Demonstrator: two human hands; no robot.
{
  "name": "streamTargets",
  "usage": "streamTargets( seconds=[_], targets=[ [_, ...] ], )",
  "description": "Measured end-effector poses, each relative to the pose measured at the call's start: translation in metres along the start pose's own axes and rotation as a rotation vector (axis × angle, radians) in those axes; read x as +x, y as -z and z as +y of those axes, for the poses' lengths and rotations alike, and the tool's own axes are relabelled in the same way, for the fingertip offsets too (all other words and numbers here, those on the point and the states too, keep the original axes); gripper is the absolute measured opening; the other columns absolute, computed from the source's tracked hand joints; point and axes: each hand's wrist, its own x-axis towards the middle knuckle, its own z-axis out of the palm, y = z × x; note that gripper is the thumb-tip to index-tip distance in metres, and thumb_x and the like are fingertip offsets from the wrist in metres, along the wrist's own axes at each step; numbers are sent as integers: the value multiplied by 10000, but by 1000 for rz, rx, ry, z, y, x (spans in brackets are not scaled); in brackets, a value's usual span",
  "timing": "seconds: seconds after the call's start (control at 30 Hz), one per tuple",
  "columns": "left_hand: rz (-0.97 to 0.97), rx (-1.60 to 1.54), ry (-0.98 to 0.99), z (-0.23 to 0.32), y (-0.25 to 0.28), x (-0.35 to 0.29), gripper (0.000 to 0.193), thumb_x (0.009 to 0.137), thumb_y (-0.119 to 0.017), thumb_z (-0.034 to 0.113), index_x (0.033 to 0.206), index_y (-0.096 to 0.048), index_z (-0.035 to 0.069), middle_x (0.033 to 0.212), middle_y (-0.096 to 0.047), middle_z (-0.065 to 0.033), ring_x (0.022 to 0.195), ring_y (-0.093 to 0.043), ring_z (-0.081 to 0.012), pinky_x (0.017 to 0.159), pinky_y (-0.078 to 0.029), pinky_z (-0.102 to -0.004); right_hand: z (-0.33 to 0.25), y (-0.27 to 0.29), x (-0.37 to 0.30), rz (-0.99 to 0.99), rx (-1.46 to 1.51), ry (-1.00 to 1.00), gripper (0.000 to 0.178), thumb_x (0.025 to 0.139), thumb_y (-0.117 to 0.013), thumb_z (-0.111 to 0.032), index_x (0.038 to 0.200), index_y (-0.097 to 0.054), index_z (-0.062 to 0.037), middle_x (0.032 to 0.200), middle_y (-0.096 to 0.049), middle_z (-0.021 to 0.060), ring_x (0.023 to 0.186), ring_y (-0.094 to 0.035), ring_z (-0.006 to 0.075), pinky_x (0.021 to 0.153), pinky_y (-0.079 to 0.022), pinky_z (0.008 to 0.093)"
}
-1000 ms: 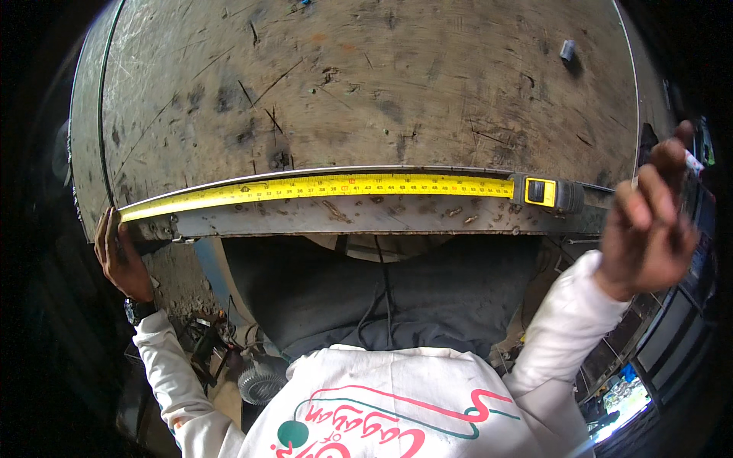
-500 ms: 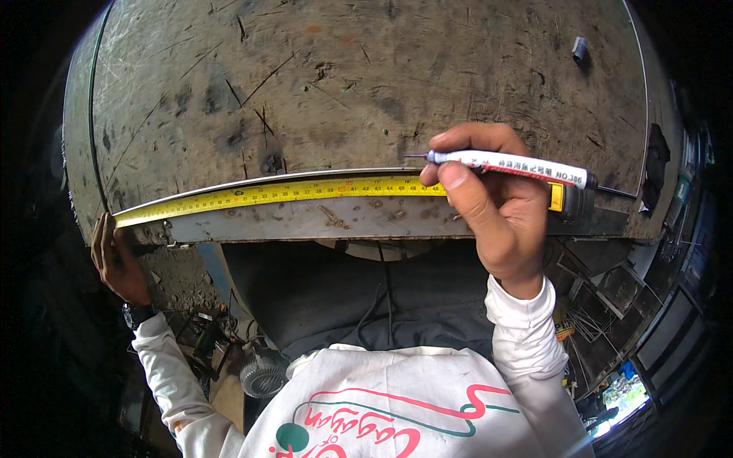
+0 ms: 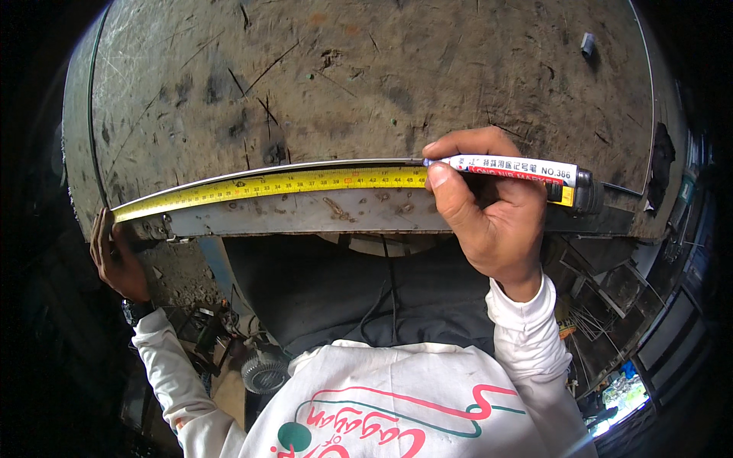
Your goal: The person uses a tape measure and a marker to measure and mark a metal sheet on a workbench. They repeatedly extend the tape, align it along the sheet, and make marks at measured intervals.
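A yellow tape measure is drawn out along the near edge of the workbench, its dark case at the right. At the far left, my left hand has its fingers closed on the tape's end, by the bench corner. My right hand pinches a white marker pen with a thin long nib. The nib points left and lies at the edge of a thin pale strip running along the tape's far side. My right fingers cover part of the blade.
The worn, scratched workbench top spreads beyond the tape. A small grey cap-like piece lies at its far right. Below the bench edge are a dark cloth-like surface, a ribbed round metal part and metal frames at the right.
My right hand has brought the marker's nib down and slightly left to the strip's edge, with the pen now lying more level. The left hand stays at the tape's end.
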Motion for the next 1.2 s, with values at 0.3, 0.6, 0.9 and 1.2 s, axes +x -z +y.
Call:
streamTargets(
  seconds=[0.3, 0.6, 0.9, 1.2],
  targets=[
    [53, -3, -21, -11, 2, -1, 302, 1000, -667, 164, 1284, -683, 61, 1292, -702, -104, 1182, -654, -273, 987, -497, -370, -3, -3, 1, -7, -32, -9, 142, 939, -709, -116, 955, -688, 24, 889, -687, 36, 622, -572, 56, 552, -434, 215],
    [44, -6, -60, -9, 8, 3, 303, 995, -668, 136, 1283, -673, 40, 1290, -699, -124, 1185, -652, -292, 1020, -485, -389, -6, -7, 1, 12, -34, -50, 143, 941, -706, -116, 982, -690, 20, 879, -684, 42, 629, -584, 61, 559, -449, 217],
    [11, -2, -1, -10, 13, 4, 296, 993, -663, 115, 1281, -688, 52, 1294, -699, -119, 1200, -647, -275, 1036, -474, -383, -15, -2, 4, 49, 132, -82, 146, 958, -678, -100, 1053, -677, 10, 893, -696, 39, 751, -635, 73, 666, -501, 213],
    [-13, 45, -106, -13, 13, 6, 294, 990, -662, 111, 1278, -701, 68, 1307, -696, -117, 1224, -641, -265, 1052, -470, -382, -31, 5, 16, 80, 107, 8, 305, 957, -603, -149, 1202, -639, 30, 978, -723, 137, 788, -604, 94, 720, -468, 226]
  ],
)
